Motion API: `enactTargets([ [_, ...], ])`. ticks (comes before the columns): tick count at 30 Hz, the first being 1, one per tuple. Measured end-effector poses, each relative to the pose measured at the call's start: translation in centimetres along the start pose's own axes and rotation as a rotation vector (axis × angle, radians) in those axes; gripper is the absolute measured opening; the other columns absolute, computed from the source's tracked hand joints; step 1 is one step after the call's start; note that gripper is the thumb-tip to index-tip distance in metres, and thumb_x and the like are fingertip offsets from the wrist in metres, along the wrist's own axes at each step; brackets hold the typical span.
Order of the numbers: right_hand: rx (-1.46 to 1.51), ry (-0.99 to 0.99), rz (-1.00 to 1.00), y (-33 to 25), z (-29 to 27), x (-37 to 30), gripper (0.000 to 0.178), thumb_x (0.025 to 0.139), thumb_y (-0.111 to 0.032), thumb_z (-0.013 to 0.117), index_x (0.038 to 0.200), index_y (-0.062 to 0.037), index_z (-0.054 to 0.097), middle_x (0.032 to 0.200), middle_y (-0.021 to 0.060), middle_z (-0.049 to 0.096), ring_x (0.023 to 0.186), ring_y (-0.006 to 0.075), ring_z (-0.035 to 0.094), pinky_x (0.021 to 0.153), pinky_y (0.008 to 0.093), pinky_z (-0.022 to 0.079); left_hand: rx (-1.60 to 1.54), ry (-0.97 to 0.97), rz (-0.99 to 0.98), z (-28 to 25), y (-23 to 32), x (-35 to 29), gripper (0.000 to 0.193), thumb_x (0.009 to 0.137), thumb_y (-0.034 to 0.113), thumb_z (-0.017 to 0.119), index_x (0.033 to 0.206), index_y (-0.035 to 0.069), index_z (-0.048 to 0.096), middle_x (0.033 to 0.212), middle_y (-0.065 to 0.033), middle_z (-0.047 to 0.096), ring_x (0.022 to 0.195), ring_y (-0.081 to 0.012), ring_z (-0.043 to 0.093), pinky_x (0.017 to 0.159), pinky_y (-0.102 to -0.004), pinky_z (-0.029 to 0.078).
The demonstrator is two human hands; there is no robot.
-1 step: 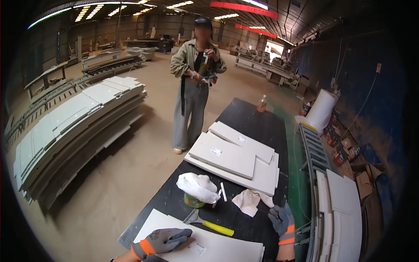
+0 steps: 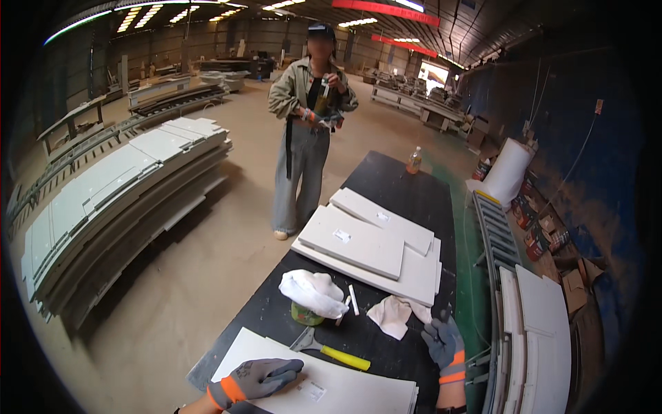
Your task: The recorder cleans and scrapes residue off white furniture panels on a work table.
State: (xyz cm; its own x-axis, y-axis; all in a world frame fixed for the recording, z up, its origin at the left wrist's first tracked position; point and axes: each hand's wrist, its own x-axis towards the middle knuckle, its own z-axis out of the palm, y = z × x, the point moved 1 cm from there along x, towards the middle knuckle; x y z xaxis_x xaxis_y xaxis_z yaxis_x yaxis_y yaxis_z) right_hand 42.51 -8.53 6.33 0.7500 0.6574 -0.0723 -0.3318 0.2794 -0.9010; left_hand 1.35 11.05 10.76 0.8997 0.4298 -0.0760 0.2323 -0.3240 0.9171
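My left hand (image 2: 262, 379), in a grey glove with an orange-banded cuff, rests on a white panel (image 2: 358, 393) at the near end of the black table. Its fingers are stretched out beside a small label (image 2: 312, 391). My right hand (image 2: 443, 339), gloved alike, is at the table's right edge with fingers apart and nothing in it. Just beyond the left hand lies a scraper (image 2: 345, 358) with a yellow handle, its blade end on the panel. A crumpled cloth (image 2: 391, 317) lies close to my right hand. A white cloth (image 2: 312, 292) sits on a green container (image 2: 305, 314).
More white panels (image 2: 352, 245) are stacked mid-table, with a bottle (image 2: 414, 161) at the far end. A person (image 2: 308, 117) stands beyond the table, holding something. A tall panel stack (image 2: 124, 179) stands left; a roller conveyor (image 2: 498, 234) and upright panels (image 2: 541, 324) are right.
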Motion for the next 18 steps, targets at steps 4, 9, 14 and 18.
enactTargets([
  [4, 0.155, -0.127, 0.088, 1.0, 2.5, 2.1, 0.038, 0.091, -0.009, 0.061, 0.127, -0.0094, 0.049, 0.111, 0.0114, 0.059, 0.099, 0.0271, 0.062, 0.089, 0.0444, 0.054, -0.062, 0.047, -0.084, -0.5, 0.2, -0.7, 0.042, 0.097, 0.033, 0.056, 0.132, 0.009, 0.058, 0.118, -0.0114, 0.067, 0.104, -0.023, 0.064, 0.095, -0.0314, 0.048],
  [9, 0.122, -0.26, 0.202, 3.0, 1.8, 4.1, 0.038, 0.092, -0.01, 0.06, 0.127, -0.0071, 0.049, 0.111, 0.0127, 0.06, 0.101, 0.029, 0.064, 0.09, 0.0456, 0.054, -0.116, 0.037, -0.179, -0.8, -0.4, -0.9, 0.042, 0.097, 0.033, 0.056, 0.132, 0.009, 0.058, 0.116, -0.0101, 0.068, 0.101, -0.0202, 0.065, 0.093, -0.0299, 0.048],
  [14, 0.008, -0.252, 0.19, 2.8, 5.6, 2.5, 0.039, 0.091, -0.012, 0.063, 0.126, -0.0035, 0.049, 0.111, 0.0134, 0.06, 0.101, 0.0292, 0.064, 0.092, 0.0475, 0.054, -0.051, 0.054, -0.066, -0.3, -1.3, -1.3, 0.043, 0.097, 0.034, 0.055, 0.132, 0.009, 0.058, 0.114, -0.01, 0.068, 0.098, -0.0198, 0.065, 0.091, -0.03, 0.049],
  [18, 0.009, -0.202, 0.251, 3.2, 5.7, 2.6, 0.042, 0.09, -0.012, 0.065, 0.127, -0.0016, 0.049, 0.113, 0.0151, 0.06, 0.1, 0.0293, 0.065, 0.093, 0.0487, 0.053, -0.089, 0.013, -0.07, -0.4, -1.5, -0.8, 0.041, 0.097, 0.031, 0.055, 0.131, 0.008, 0.058, 0.114, -0.011, 0.067, 0.098, -0.0216, 0.064, 0.091, -0.0311, 0.049],
])
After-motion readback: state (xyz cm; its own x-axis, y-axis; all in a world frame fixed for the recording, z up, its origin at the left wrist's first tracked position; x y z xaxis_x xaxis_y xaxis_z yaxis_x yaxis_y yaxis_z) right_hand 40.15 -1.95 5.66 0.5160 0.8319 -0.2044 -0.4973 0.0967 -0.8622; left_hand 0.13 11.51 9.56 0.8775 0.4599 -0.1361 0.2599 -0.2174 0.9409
